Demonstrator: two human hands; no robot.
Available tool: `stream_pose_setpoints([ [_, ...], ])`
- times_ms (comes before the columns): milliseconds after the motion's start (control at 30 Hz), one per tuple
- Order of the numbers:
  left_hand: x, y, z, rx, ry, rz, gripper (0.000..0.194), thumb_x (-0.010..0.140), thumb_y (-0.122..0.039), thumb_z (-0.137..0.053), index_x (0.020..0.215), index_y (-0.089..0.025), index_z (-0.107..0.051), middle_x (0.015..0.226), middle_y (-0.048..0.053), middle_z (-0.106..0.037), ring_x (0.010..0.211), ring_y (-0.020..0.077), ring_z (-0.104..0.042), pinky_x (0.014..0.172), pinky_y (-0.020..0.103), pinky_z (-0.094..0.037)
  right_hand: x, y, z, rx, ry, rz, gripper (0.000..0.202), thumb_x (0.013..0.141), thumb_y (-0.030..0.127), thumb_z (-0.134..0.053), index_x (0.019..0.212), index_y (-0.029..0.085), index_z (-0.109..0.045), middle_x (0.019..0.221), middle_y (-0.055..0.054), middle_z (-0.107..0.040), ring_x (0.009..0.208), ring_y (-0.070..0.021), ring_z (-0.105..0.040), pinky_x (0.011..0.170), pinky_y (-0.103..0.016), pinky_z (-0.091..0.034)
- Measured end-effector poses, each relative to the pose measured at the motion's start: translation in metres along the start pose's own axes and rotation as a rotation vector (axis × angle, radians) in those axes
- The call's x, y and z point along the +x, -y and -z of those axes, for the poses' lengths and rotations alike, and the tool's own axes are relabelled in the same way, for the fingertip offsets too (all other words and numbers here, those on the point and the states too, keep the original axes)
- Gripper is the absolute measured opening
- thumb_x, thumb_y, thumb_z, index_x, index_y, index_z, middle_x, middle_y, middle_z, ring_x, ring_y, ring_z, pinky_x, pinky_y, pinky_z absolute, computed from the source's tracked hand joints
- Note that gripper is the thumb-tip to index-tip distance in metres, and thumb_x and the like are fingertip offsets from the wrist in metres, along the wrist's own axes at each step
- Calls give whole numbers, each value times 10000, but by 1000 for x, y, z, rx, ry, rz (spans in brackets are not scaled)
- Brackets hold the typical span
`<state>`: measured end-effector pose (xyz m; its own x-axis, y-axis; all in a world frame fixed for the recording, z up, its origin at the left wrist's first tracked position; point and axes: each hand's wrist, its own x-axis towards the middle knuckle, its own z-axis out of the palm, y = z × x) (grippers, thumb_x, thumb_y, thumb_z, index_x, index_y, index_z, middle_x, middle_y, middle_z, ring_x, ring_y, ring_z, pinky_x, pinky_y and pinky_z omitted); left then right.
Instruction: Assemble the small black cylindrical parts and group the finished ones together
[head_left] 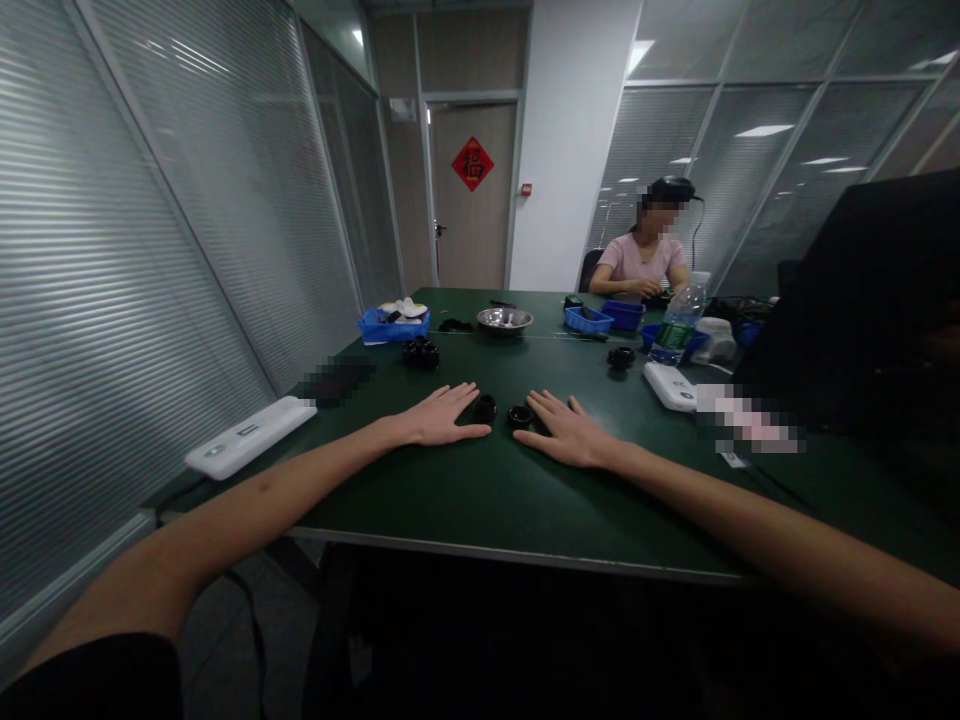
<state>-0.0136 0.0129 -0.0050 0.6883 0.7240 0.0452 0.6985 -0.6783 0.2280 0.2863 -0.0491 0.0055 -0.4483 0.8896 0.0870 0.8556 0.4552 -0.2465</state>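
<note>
My left hand (444, 415) lies flat on the green table (450, 490), fingers spread, holding nothing. Close to its thumb and fingertips stands a small black ring-shaped part (486, 408). My right hand (562, 430) is also flat on the tabletop with its fingers apart. Between its thumb and forefinger sits a second black ring-shaped part (519, 416), lower and wider than the first. The two parts stand side by side between my hands; I cannot tell whether my fingers touch them.
Black parts lie in clusters at left (421, 352) and right (620, 358). Farther back are a metal bowl (505, 331), blue baskets (589, 326) and a plastic bottle (679, 320). White power banks lie left (251, 437) and right (670, 387). A co-worker (646, 258) sits across the table.
</note>
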Motion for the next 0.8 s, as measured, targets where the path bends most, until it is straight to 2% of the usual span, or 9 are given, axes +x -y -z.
stream_pose_setpoints([
  [267, 0, 6, 0, -16, -12, -22, 995, 907, -820, -399, 1648, -185, -203, 1711, 130, -144, 1598, 312, -137, 1289, 455, -71, -2, 1, 1, 5, -21, 18, 962, 928, 822, -350, 1635, 172, -282, 1686, -165, -252, 1567, -400, -196, 1237, -687, -112],
  [800, -4, -7, 9, -24, -3, -13, 996, 908, -832, -388, 1634, -164, -251, 1703, 149, -179, 1590, 324, -170, 1286, 460, -92, -3, 3, 3, 2, -34, 14, 916, 945, 801, -350, 1616, 177, -337, 1675, -167, -295, 1555, -398, -239, 1236, -672, -143],
])
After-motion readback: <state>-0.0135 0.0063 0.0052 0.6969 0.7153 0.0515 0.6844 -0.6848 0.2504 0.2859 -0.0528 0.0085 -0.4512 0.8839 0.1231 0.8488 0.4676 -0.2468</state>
